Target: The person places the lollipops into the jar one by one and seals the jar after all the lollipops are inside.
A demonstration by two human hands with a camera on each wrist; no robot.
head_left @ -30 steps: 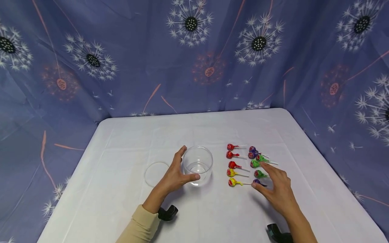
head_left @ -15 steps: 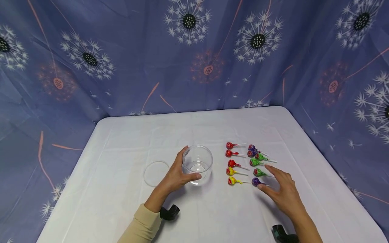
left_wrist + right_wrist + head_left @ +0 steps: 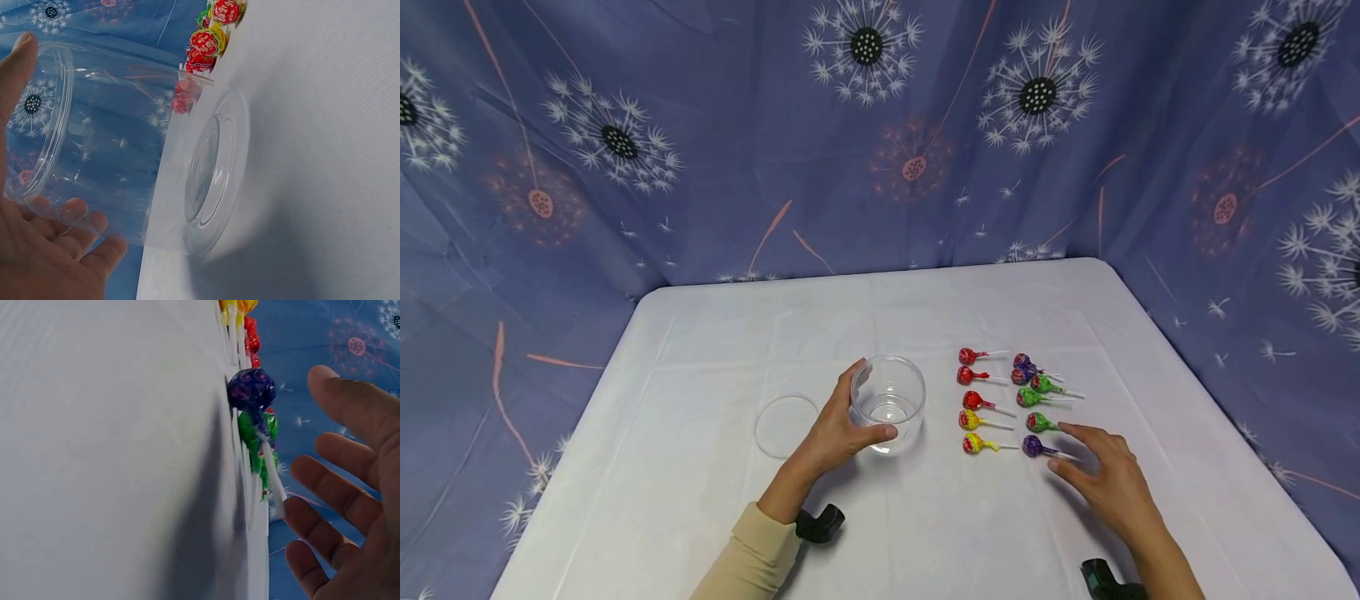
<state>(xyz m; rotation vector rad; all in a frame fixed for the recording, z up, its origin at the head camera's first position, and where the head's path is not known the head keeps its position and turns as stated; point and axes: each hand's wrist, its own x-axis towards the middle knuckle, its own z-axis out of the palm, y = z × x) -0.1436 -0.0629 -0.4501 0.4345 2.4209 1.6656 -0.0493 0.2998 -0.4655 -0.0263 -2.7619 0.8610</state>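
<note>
My left hand (image 3: 835, 433) holds a clear, empty-looking round jar (image 3: 891, 392) upright near the table's middle, thumb on the near side and fingers round the far side. The left wrist view shows those fingers through the wall of the jar (image 3: 119, 144), whose mouth is uncovered. My right hand (image 3: 1108, 475) hovers with spread fingers beside the nearest lollipops and holds nothing. Just left of its fingertips lie a purple lollipop (image 3: 1033, 446) and a green lollipop (image 3: 1037, 422). From the right wrist, the purple lollipop (image 3: 252, 390) shows its white stick towards the fingers.
Red lollipops (image 3: 967, 375) and yellow lollipops (image 3: 972, 442) form a column right of the jar. More green lollipops (image 3: 1028, 397) and purple lollipops (image 3: 1022, 362) lie behind the right hand. A thin clear ring-shaped lid (image 3: 757, 429) lies left of the jar on the white tablecloth (image 3: 700, 350).
My right hand has drawn back right and slightly towards me, uncovering the purple and green lollipops near its fingertips. The left hand stays on the jar.
</note>
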